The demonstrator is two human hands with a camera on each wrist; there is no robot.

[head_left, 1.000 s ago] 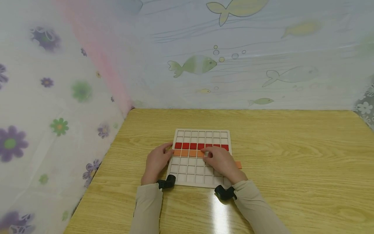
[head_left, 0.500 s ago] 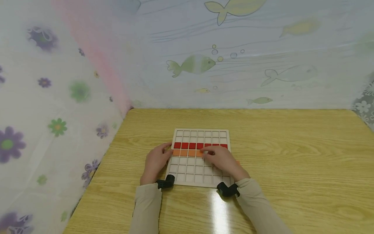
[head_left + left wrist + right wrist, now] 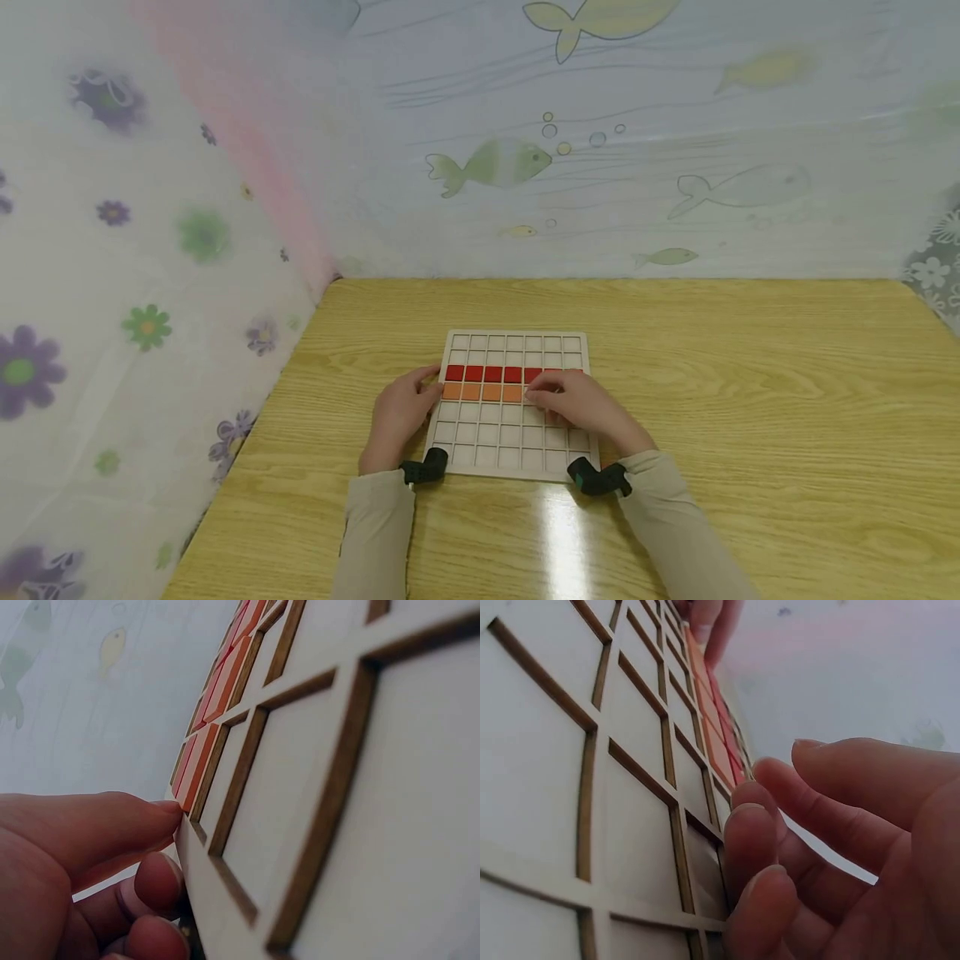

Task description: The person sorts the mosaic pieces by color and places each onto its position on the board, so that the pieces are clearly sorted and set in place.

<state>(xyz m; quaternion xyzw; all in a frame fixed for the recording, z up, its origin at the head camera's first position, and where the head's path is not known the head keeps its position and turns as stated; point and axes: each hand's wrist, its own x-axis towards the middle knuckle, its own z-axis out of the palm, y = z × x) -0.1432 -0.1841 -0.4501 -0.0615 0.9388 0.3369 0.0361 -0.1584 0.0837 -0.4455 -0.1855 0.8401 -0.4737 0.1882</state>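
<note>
A pale wooden grid board (image 3: 500, 433) lies on the table in the head view. Several red tiles (image 3: 492, 374) fill one of its rows, and the row below starts with several orange tiles (image 3: 491, 392) from the left. My left hand (image 3: 400, 417) grips the board's left edge; the left wrist view has the thumb (image 3: 127, 825) at the edge beside the first orange tile, other fingers curled beneath. Over the board's right part, my right hand (image 3: 588, 406) hovers with loosely bent fingers, just right of the last visible orange tile. Nothing shows between its thumb and fingertips in the right wrist view.
The wood-grain table (image 3: 772, 400) extends widely to the right. Behind it rises a wall covering printed with fish (image 3: 506, 162), and on the left hangs a flowered one (image 3: 146, 327). Black wrist cameras (image 3: 596, 477) sit on both wrists.
My right hand has shifted right off the last orange tile, uncovering it. The loose orange piece right of the board is now hidden behind the right hand or forearm. The left hand stays put.
</note>
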